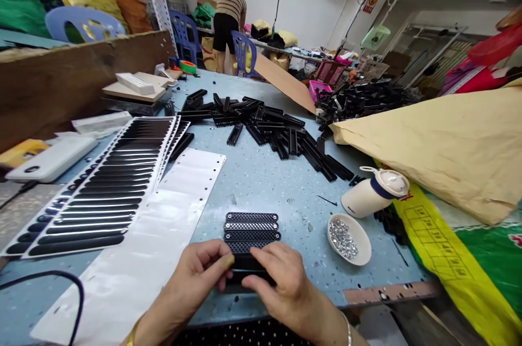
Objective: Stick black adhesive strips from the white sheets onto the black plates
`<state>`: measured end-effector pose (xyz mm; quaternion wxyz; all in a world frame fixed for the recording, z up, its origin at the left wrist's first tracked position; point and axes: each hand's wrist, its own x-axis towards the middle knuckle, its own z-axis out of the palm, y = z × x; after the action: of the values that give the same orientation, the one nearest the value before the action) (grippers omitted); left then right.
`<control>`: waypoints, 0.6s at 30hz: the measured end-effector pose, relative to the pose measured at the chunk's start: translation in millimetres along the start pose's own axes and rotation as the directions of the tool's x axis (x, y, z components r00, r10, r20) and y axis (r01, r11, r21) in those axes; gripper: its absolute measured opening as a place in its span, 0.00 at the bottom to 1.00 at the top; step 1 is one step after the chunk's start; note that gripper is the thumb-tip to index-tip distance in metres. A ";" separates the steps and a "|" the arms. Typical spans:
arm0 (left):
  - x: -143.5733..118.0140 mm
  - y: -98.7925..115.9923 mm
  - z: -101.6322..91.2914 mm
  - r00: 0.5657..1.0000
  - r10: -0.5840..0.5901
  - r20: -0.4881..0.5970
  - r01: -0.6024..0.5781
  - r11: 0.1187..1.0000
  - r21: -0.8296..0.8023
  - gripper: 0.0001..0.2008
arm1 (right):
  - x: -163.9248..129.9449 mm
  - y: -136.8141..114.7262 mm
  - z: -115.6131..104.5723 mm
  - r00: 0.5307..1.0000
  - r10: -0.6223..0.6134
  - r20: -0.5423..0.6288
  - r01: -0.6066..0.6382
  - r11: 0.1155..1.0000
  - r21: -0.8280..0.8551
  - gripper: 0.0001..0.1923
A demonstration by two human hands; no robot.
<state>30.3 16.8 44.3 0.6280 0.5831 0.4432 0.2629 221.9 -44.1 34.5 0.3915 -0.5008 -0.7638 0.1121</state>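
A short row of black plastic strips [252, 226] lies side by side in front of me, their tops patterned with a mesh and small silvery round pieces at the ends. At the near side of this row is a smooth black strip [248, 262]. My left hand [199, 272] pinches at its left end, thumb and index finger pressed together; anything small between them is hidden. My right hand [285, 275] grips the right end, with the fingers on the far side and the thumb on the near side. A white bowl [364, 237] of small silvery metal pieces [343, 238] stands to the right.
Left lie sheets of long black stickers [118, 183] and white backing paper [185, 193]. Beyond is a heap of black strips [261, 123]. A cream bottle [367, 193] lies tilted near brown paper [440, 139]. A person [229, 14] stands at the back near blue chairs [244, 52].
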 end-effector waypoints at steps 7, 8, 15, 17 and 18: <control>3.5 -1.9 -7.2 1.000 0.022 -0.020 -0.021 0.998 0.051 0.16 | -5.6 6.2 -6.5 0.991 0.073 -0.115 -0.057 0.989 0.133 0.08; 3.3 -2.5 -8.0 0.996 0.058 -0.067 -0.049 0.991 0.124 0.15 | -6.3 7.4 -7.7 0.990 0.085 -0.115 -0.069 0.988 0.139 0.08; 4.7 -24.2 -27.6 0.883 0.363 -0.297 -0.122 0.790 0.601 0.11 | -12.2 34.0 -25.1 0.964 0.246 -0.098 -0.217 0.946 0.239 0.08; 8.0 -32.0 -30.6 0.918 0.332 -0.219 -0.128 0.768 0.627 0.10 | -13.3 41.3 -24.3 0.962 0.263 -0.070 -0.240 0.941 0.239 0.07; 9.6 -35.3 -30.7 0.929 0.315 -0.194 -0.130 0.769 0.626 0.11 | -13.7 43.7 -22.5 0.963 0.264 -0.058 -0.246 0.943 0.223 0.08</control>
<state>1.6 33.8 10.1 0.3019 0.7565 0.5169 0.2633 270.1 -40.0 18.2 0.4581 -0.5548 -0.6582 0.2215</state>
